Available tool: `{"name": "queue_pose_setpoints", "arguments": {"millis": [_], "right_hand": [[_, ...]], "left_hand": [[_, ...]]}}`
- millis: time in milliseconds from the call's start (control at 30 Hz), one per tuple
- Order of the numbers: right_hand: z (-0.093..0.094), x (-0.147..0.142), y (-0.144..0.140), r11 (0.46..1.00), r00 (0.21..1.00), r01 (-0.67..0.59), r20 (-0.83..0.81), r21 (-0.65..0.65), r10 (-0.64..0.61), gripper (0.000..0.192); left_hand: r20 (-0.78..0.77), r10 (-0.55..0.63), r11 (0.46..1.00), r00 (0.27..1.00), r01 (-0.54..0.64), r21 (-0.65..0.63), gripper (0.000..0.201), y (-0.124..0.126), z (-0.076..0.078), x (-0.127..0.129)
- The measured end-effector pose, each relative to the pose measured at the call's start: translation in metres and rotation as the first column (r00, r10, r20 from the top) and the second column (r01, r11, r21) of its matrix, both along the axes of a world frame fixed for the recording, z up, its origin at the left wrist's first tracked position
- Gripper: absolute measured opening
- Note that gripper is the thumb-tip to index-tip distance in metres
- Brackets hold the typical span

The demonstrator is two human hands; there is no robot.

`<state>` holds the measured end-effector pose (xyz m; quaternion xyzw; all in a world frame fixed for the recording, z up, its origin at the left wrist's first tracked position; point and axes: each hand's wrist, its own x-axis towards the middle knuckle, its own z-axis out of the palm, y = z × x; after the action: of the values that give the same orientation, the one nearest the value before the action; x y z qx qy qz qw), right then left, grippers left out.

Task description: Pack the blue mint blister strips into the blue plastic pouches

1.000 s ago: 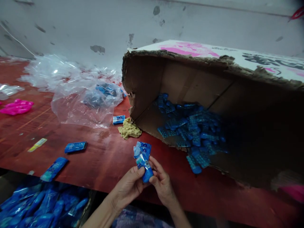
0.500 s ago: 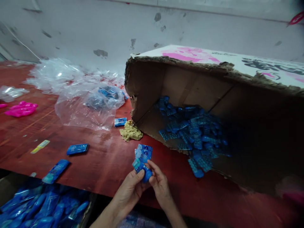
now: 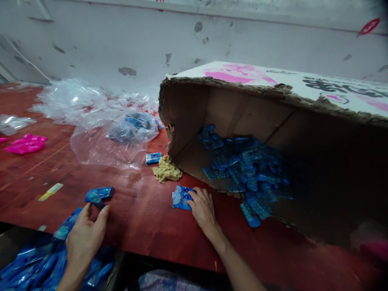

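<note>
The person's right hand (image 3: 202, 208) lies palm-down on the red-brown wooden table (image 3: 145, 218), fingers spread flat, their tips pressing the edge of a small stack of glossy blue packets (image 3: 181, 198) that rests on the table just in front of the torn mouth of the cardboard box (image 3: 242, 105). The hand does not grip the stack; it only touches it from the right.

The left hand (image 3: 83, 236) hovers at the table's near edge, fingers loosely open and curved, holding nothing. Its fingertips are just short of a single blue packet (image 3: 99, 194), a flat rounded rectangle in shiny film. A second blue packet (image 3: 67, 226) lies at the table edge, partly under this hand's thumb side.

The box lies on its side, its corrugated rim ragged, the top printed in pink and black on white. Inside it is a heap of blue blister-like packets (image 3: 245, 169), some spilling onto the table. Beside the box's left corner sits a crumpled tan cloth (image 3: 166, 169) and 1 more small blue packet (image 3: 153, 157). Behind them lies a crinkled clear plastic bag (image 3: 112, 139) with blue pieces inside. Pink plastic pieces (image 3: 26, 144) lie far left. Below the table edge, a bin of blue packets (image 3: 33, 266) shows.
</note>
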<state>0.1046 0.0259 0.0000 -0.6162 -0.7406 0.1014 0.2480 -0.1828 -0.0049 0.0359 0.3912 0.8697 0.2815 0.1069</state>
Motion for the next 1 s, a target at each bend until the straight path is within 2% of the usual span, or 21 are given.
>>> {"name": "queue_pose_setpoints", "arguments": {"millis": [67,133,167,200,233,300,333,400,433,533,600,667,733,800,867,1000], "right_hand": [[-0.005,-0.003,0.002,1.000,1.000,0.015,0.021,0.005,-0.015,0.014],[-0.010,-0.006,0.001,1.000,0.999,0.024,0.047,0.017,-0.025,0.013],[-0.012,-0.007,0.001,0.999,0.998,0.027,0.058,0.024,-0.028,0.014],[-0.013,-0.008,0.001,0.999,0.997,0.027,0.068,0.032,-0.029,0.015],[-0.013,-0.008,0.001,0.999,0.997,0.025,0.076,0.041,-0.028,0.016],[-0.009,-0.007,0.000,0.998,0.996,0.022,0.084,0.057,-0.026,0.017],[-0.006,-0.006,-0.002,0.998,0.996,0.021,0.087,0.065,-0.026,0.016],[0.005,-0.005,-0.009,0.997,0.997,0.007,0.074,0.081,-0.013,0.016],[0.010,-0.005,-0.013,0.996,0.999,-0.009,0.050,0.088,0.005,0.017],[0.022,-0.005,-0.029,0.994,0.988,-0.061,-0.136,0.094,0.074,0.018],[0.022,-0.006,-0.034,0.999,0.930,-0.030,-0.366,0.041,0.043,0.016],[0.018,-0.006,-0.035,0.993,0.774,0.004,-0.629,-0.120,-0.079,0.026],[0.012,-0.007,-0.033,0.949,0.571,-0.087,-0.796,-0.304,-0.202,0.026],[0.007,-0.009,-0.031,0.902,0.458,-0.202,-0.851,-0.380,-0.256,0.016],[0.005,-0.011,-0.031,0.897,0.447,-0.222,-0.857,-0.383,-0.256,0.016],[0.001,-0.016,-0.037,0.918,0.483,-0.132,-0.833,-0.375,-0.271,0.018]], "left_hand": [[-0.110,-0.048,0.999,0.993,0.049,0.007,0.055,-0.005,-0.001,0.005],[-0.140,-0.103,0.986,0.985,0.119,0.114,0.054,-0.011,-0.005,0.025],[-0.075,-0.138,0.974,0.988,0.149,0.173,0.050,-0.014,-0.007,0.039],[0.052,-0.179,0.963,0.982,0.165,0.214,0.045,-0.015,-0.009,0.054],[0.237,-0.239,0.954,0.942,0.183,0.237,0.041,-0.016,-0.012,0.070],[0.606,-0.295,0.952,0.739,0.175,0.250,0.036,-0.014,-0.015,0.100],[0.738,-0.263,0.965,0.622,0.168,0.203,0.041,-0.012,-0.016,0.114],[0.862,-0.222,0.974,0.457,0.154,0.169,0.053,-0.007,-0.018,0.136],[0.893,-0.225,0.971,0.390,0.164,0.173,0.052,-0.004,-0.018,0.143],[0.928,-0.258,0.958,0.271,0.200,0.208,0.033,0.001,-0.021,0.154],[0.932,-0.272,0.952,0.240,0.209,0.224,0.024,0.002,-0.023,0.154],[0.934,-0.278,0.948,0.226,0.221,0.229,0.022,0.001,-0.025,0.152],[0.932,-0.286,0.944,0.224,0.234,0.233,0.020,-0.001,-0.025,0.152],[0.924,-0.301,0.941,0.236,0.230,0.248,0.018,-0.003,-0.025,0.154],[0.917,-0.309,0.944,0.253,0.196,0.264,0.019,-0.005,-0.025,0.158],[0.927,-0.278,0.959,0.254,0.121,0.255,0.021,-0.003,-0.027,0.166]]}}
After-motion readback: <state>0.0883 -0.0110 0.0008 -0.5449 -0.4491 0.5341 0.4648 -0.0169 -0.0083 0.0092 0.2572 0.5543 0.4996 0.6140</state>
